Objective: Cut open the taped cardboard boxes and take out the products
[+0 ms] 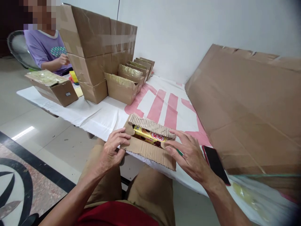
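While the table (105, 116) carried all items, a flat cardboard sheet (246, 103) covered the table's right side, stacked boxes (98, 47) stood at the table's far left, and a row of filled cartons (122, 88) sat on the table's far middle. The small carton (145, 150) rested at the table's near edge. The left hand (113, 150) was clamped on its left end; the right hand (190, 153) lay spread, fingers apart, against its right end. A phone (216, 163) lay at the table's near edge, and a yellow packet (149, 135) showed inside the carton.
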Demonstrator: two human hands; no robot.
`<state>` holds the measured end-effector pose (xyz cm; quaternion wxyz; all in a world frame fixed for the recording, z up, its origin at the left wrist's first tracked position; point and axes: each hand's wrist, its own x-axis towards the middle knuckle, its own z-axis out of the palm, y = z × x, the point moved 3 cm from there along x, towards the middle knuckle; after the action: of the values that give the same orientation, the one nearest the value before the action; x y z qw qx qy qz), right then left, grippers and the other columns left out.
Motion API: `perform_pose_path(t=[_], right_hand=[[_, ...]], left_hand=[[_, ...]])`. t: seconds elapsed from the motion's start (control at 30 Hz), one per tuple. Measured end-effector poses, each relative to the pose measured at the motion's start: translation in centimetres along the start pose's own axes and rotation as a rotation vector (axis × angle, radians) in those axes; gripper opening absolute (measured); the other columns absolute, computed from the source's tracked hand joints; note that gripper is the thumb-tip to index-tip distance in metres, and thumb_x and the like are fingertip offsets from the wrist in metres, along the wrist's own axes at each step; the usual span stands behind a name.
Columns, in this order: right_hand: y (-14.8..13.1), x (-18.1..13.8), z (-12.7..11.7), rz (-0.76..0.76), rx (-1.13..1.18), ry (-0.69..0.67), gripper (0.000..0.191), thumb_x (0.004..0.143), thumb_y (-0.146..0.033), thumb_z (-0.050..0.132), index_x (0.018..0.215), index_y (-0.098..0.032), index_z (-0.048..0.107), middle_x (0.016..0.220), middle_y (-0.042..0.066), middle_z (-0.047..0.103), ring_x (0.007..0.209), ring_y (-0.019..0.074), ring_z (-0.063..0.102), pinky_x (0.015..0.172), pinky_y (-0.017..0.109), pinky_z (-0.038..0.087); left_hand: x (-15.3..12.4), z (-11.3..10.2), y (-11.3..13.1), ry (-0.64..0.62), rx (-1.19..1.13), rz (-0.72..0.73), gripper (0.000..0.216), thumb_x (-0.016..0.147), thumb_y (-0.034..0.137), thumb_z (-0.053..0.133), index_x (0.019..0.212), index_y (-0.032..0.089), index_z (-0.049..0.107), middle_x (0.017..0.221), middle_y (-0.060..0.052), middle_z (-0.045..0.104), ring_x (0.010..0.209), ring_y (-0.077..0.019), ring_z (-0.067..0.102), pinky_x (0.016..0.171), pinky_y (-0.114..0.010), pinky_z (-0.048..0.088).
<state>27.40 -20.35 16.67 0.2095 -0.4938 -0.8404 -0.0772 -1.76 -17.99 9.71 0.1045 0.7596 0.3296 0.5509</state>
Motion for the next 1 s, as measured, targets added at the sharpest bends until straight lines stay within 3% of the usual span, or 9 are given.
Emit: perform_pose_path(t=[0.23, 0.4, 0.47, 0.53, 0.6, 0.67, 0.8, 0.87, 1.0], right_hand=[[1.3, 1.9, 1.6, 0.019, -0.174, 0.014, 0.042, 0.108, -0.042, 0.045, 0.135, -0.022, 0.07, 0.147, 0.016, 0.065, 0.133, 0.0352, 0.057, 0.1, 0.055, 0.051], [2.9, 5.5, 2.2, 0.114, -0.184, 0.026, 0.041, 0.102, -0.042, 0.052, 0.133, -0.021, 0.069, 0.149, 0.017, 0.062, 0.137, 0.0365, 0.053, 0.104, 0.055, 0.047], [3.7, 7.2, 2.8, 0.161, -0.129, -0.082, 0.036, 0.102, -0.044, 0.051, 0.119, -0.022, 0.074, 0.141, 0.016, 0.067, 0.133, 0.0364, 0.055, 0.103, 0.053, 0.045], [4.4, 8.4, 3.8, 0.202, 0.011, -0.317, 0.041, 0.104, -0.047, 0.042, 0.096, -0.022, 0.074, 0.115, 0.013, 0.075, 0.112, 0.0318, 0.064, 0.093, 0.047, 0.046], [4.8, 9.0, 4.6, 0.223, 0.145, -0.525, 0.05, 0.105, -0.05, 0.034, 0.077, -0.022, 0.065, 0.087, 0.007, 0.073, 0.084, 0.0241, 0.064, 0.078, 0.038, 0.046], [5.2, 9.2, 5.2, 0.229, 0.203, -0.597, 0.051, 0.103, -0.051, 0.033, 0.069, -0.023, 0.056, 0.073, 0.003, 0.067, 0.069, 0.0187, 0.058, 0.067, 0.033, 0.042], [5.7, 8.8, 5.7, 0.238, 0.201, -0.568, 0.045, 0.101, -0.048, 0.036, 0.067, -0.023, 0.053, 0.067, 0.001, 0.061, 0.063, 0.0162, 0.052, 0.062, 0.031, 0.037], [5.6, 8.3, 5.6, 0.23, 0.189, -0.532, 0.044, 0.101, -0.047, 0.038, 0.074, -0.022, 0.062, 0.077, 0.004, 0.069, 0.072, 0.0189, 0.057, 0.069, 0.033, 0.041], [3.7, 7.8, 3.5, 0.163, -0.002, -0.174, 0.033, 0.099, -0.043, 0.052, 0.112, -0.021, 0.074, 0.122, 0.014, 0.075, 0.108, 0.0308, 0.064, 0.091, 0.046, 0.046]], left_hand=[[-0.3, 0.1, -0.1, -0.004, -0.048, -0.013, 0.036, 0.076, -0.003, 0.052, 0.096, 0.023, 0.066, 0.11, -0.008, 0.08, 0.132, -0.0282, 0.066, 0.107, -0.051, 0.058], [-0.5, 0.0, -0.1, -0.023, -0.056, -0.036, 0.033, 0.078, -0.002, 0.054, 0.094, 0.023, 0.066, 0.11, -0.008, 0.08, 0.132, -0.0285, 0.066, 0.108, -0.051, 0.057], [-0.5, -0.1, 0.0, -0.02, -0.065, -0.033, 0.034, 0.077, -0.003, 0.054, 0.095, 0.023, 0.066, 0.111, -0.008, 0.08, 0.131, -0.0282, 0.066, 0.108, -0.051, 0.057], [-0.5, -0.1, 0.1, -0.02, -0.072, -0.03, 0.035, 0.077, -0.004, 0.054, 0.096, 0.024, 0.066, 0.111, -0.008, 0.079, 0.131, -0.0278, 0.066, 0.108, -0.05, 0.057], [-0.6, -0.1, 0.3, -0.022, -0.077, -0.025, 0.036, 0.078, -0.004, 0.054, 0.098, 0.024, 0.065, 0.112, -0.008, 0.079, 0.133, -0.0278, 0.065, 0.108, -0.049, 0.057], [-0.6, -0.3, 0.4, -0.033, -0.09, -0.031, 0.035, 0.079, -0.002, 0.055, 0.101, 0.023, 0.065, 0.115, -0.009, 0.078, 0.136, -0.0289, 0.063, 0.111, -0.051, 0.056], [-0.5, -0.5, 0.5, -0.121, -0.144, -0.056, 0.025, 0.085, 0.018, 0.067, 0.11, 0.022, 0.067, 0.127, -0.014, 0.074, 0.144, -0.036, 0.056, 0.116, -0.057, 0.051], [-0.4, -0.4, 0.6, -0.119, -0.125, -0.06, 0.02, 0.088, 0.023, 0.069, 0.108, 0.022, 0.068, 0.125, -0.013, 0.075, 0.143, -0.0362, 0.056, 0.115, -0.057, 0.052], [-0.2, 0.4, 0.6, -0.036, -0.007, -0.053, 0.014, 0.091, 0.013, 0.067, 0.099, 0.024, 0.067, 0.114, -0.009, 0.076, 0.136, -0.0318, 0.063, 0.111, -0.052, 0.057]])
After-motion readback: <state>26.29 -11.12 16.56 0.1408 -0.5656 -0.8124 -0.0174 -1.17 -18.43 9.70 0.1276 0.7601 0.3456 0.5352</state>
